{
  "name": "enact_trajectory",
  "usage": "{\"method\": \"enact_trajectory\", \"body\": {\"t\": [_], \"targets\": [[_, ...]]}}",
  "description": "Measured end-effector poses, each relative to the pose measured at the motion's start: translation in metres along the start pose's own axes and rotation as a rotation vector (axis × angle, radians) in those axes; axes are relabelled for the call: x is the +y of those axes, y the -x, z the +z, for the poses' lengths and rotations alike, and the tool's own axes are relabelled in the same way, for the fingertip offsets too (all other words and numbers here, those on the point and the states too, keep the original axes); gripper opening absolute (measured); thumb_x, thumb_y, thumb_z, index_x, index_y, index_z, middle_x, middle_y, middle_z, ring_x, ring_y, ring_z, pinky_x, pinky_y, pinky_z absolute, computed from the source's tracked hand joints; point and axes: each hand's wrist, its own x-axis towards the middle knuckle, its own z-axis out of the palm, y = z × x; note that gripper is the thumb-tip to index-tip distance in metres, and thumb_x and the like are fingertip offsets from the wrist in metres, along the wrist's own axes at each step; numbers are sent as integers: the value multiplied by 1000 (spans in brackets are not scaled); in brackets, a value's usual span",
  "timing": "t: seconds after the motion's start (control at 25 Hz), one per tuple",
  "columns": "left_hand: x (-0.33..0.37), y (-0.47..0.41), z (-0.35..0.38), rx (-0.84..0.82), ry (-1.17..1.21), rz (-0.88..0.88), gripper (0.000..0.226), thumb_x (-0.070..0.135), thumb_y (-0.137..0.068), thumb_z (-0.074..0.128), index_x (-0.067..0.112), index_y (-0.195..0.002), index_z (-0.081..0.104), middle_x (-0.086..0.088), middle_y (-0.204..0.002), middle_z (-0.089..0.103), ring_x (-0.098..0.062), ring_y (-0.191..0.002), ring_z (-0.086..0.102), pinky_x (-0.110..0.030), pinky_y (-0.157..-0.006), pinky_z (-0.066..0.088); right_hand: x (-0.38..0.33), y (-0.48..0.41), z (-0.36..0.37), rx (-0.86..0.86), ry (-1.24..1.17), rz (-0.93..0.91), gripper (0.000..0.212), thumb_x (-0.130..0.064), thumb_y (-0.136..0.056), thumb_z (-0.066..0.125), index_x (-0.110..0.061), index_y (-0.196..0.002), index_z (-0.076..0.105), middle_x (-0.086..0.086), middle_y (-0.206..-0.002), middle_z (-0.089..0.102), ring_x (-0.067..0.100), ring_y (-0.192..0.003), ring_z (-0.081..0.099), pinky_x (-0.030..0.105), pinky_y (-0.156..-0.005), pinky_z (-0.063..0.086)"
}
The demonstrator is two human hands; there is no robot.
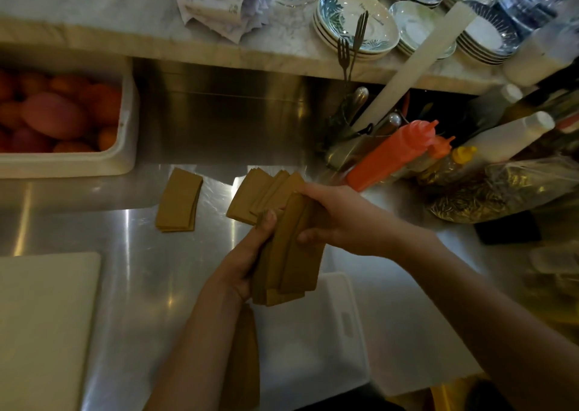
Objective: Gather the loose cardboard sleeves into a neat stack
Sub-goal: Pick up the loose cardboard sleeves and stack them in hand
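A bundle of flat brown cardboard sleeves (288,260) is held upright above the steel counter. My left hand (247,254) grips its left edge from below, and my right hand (335,219) is closed over its top right. Just behind it, a fanned pile of sleeves (253,194) lies on the counter, partly hidden by my right hand. To the left lies a small separate stack of sleeves (179,201). Under my left forearm, a further brown sleeve stack (244,363) lies beside a white bin.
A white tub of fruit (122,157) sits at the back left. A white cutting board (44,326) lies front left and a white bin (329,332) front centre. Squeeze bottles (391,154), a utensil holder and a bag crowd the right. Plates (357,22) stack on the marble shelf.
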Motion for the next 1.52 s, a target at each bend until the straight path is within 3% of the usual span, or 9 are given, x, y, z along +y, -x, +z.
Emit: {"method": "enact_trajectory", "body": {"t": [0.16, 0.4, 0.6, 0.72, 1.0, 1.16, 1.36, 1.44, 1.52], "targets": [[-2, 9, -2, 24, -12, 2, 68, 63, -66, 56, 19, -117, 63, -12, -98, 77, -28, -89, 74, -42, -68, 61, -2, 1, 19, 103, 123, -46, 64, -43, -84, 68, -26, -138, 40, -2, -130, 52, 14, -113, 52, 33, -92, 50], [-10, 11, -11, -24, -32, -58, 115, 69, -34, 85, 16, -132, 56, -23, -120, 67, -38, -103, 68, -51, -80, 56, -2, 5, 34, 222, 190, -84, 66, -57, -79, 62, -28, -137, 46, -5, -133, 47, 8, -118, 39, 25, -93, 41], [-17, 19, -4, -4, 35, 28, 94, 65, -50, 79, 20, -129, 57, -15, -104, 75, -31, -89, 73, -43, -67, 60, 3, 13, 56, 499, 162, -113, 46, -63, -76, 61, -24, -101, 56, -12, -104, 46, 4, -94, 42, 18, -75, 45], [-24, 23, 0, -28, 67, 111, 90, 59, -43, 88, 25, -123, 64, -15, -108, 74, -31, -92, 73, -43, -68, 60, 7, 22, 72, 551, 157, -155, 36, -57, -84, 55, -21, -87, 56, -6, -93, 51, 12, -85, 46, 31, -68, 49], [-48, 26, 17, 89, 47, 167, 101, 74, -50, 75, 17, -131, 56, -18, -119, 69, -33, -103, 69, -44, -74, 57, 20, 59, 86, 524, 129, -213, 25, -40, -92, 52, -21, -101, 68, -2, -105, 59, 15, -101, 50, 33, -82, 49], [-63, 32, 34, 115, 114, 172, 62, 70, -73, 44, 26, -101, 76, -13, -100, 75, -31, -86, 72, -49, -70, 57, 29, 76, 92, 503, 77, -220, 30, -42, -94, 46, -25, -108, 67, -2, -111, 58, 11, -107, 46, 30, -87, 46], [-85, 40, 58, 209, 200, 244, 55, 71, -78, 48, 28, -82, 81, -12, -91, 76, -27, -74, 74, -49, -72, 56, 44, 90, 90, 466, -15, -229, 39, -49, -93, 41, -25, -112, 66, -2, -118, 57, 14, -111, 49, 30, -91, 45], [-95, 41, 59, 212, 260, 349, 53, 66, -59, 76, 27, -95, 79, -13, -97, 75, -27, -77, 74, -44, -64, 59, 55, 90, 83, 495, -114, -205, 38, -49, -92, 44, -25, -116, 63, -3, -117, 58, 12, -109, 52, 29, -91, 46], [-99, 40, 47, 214, 322, 355, 90, 59, -50, 87, 23, -129, 61, -15, -109, 70, -28, -84, 72, -42, -67, 59, 71, 78, 77, 533, -207, -138, 34, -45, -92, 52, -25, -119, 59, -5, -112, 61, 10, -103, 56, 27, -88, 47]]}}
